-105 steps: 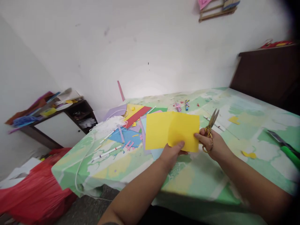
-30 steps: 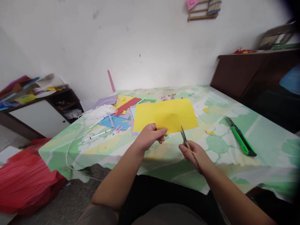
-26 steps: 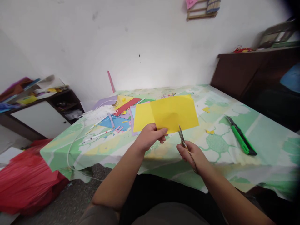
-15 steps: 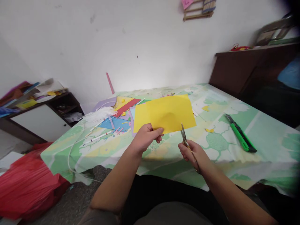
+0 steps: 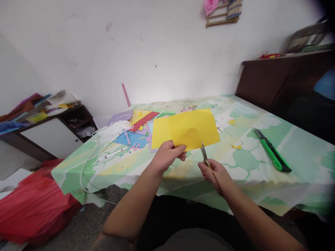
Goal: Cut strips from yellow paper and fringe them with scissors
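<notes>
Yellow sheet [image 5: 191, 125] held up over the tablecloth [image 5: 246, 160], scissors [image 5: 203, 152] at its lower edge: looks like the start of a cut.

Left hand [image 5: 170, 153] pinches the near edge, thumb on top, fingers beneath; right hand [image 5: 214, 172] is closed round the scissors handles, blades pointing up and away at the sheet, right of the left thumb. Can't tell if they have bitten in. Next move likely calls for a steady left pinch, sheet kept flat, blades lined up before squeezing. Versus 3.5 s ago: scissors were upright beside the sheet's right side with the right fingers at that edge; now they are at the bottom edge, hand lower. View has shifted too: green cutter [image 5: 273, 151], then partly cropped at the right, now shows whole.
</notes>
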`<state>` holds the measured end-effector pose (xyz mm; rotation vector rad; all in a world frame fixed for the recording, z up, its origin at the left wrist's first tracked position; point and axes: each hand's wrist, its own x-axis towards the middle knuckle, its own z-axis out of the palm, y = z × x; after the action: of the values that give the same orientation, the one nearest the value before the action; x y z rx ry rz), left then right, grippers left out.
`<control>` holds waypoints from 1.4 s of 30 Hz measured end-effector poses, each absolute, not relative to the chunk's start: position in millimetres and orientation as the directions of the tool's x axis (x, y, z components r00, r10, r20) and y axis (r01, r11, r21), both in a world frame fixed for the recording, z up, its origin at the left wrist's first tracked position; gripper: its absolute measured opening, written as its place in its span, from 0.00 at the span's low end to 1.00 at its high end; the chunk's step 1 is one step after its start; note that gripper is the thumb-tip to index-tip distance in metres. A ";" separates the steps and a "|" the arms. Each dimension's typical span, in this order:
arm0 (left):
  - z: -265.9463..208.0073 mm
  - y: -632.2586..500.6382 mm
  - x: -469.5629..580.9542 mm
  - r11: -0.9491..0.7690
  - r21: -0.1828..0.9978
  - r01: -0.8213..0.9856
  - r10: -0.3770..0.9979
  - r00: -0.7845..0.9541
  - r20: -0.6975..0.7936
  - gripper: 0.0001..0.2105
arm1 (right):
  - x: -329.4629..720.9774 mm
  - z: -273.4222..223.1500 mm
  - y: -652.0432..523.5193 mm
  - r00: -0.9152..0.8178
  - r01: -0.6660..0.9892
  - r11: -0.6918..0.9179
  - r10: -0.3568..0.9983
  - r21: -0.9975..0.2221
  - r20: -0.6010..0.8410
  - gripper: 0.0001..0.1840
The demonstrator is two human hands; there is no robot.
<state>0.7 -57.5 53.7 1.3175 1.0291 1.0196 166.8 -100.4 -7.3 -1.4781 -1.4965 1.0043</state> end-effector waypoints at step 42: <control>67.8 -70.0 -6.2 -0.115 0.989 0.089 0.968 0.236 0.092 0.08 | 156.4 -5.9 -115.7 -0.004 0.414 0.002 1.000 -0.910 0.000 0.20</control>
<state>-6.2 -70.0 67.8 1.4624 1.0552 1.0576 156.4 -115.7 -5.9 -1.5139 -1.5195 0.9779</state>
